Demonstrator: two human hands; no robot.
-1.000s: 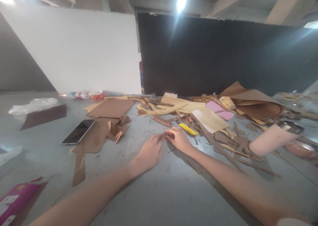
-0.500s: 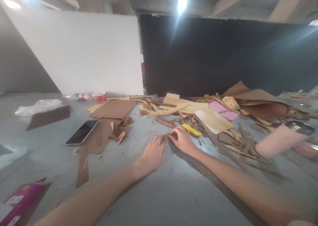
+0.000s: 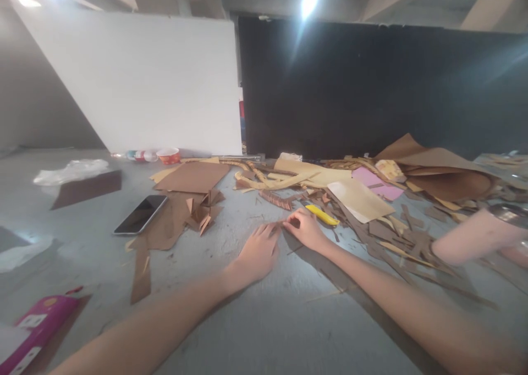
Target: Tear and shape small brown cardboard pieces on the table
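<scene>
My left hand (image 3: 259, 251) lies on the grey table top (image 3: 264, 331), its fingers stretched forward and pressing down on a small dark strip (image 3: 282, 225) between my two hands. My right hand (image 3: 304, 229) meets it from the right, fingers curled in a pinch on the same small strip; the piece is too small and dim to name. A yellow utility knife (image 3: 322, 215) lies just beyond my right hand. Brown paper scraps (image 3: 202, 213) lie to the left of my hands.
A black phone (image 3: 141, 214) lies at left on brown paper. A pink tumbler (image 3: 474, 237) lies at the right. A heap of tan, brown and pink paper offcuts (image 3: 371, 193) fills the back right. A magenta box (image 3: 37, 323) sits at the near left, a small bowl (image 3: 169, 155) at the back.
The view has drifted a little, shifting everything slightly right. My hands stay together at the same spot on the table, still working the small strip.
</scene>
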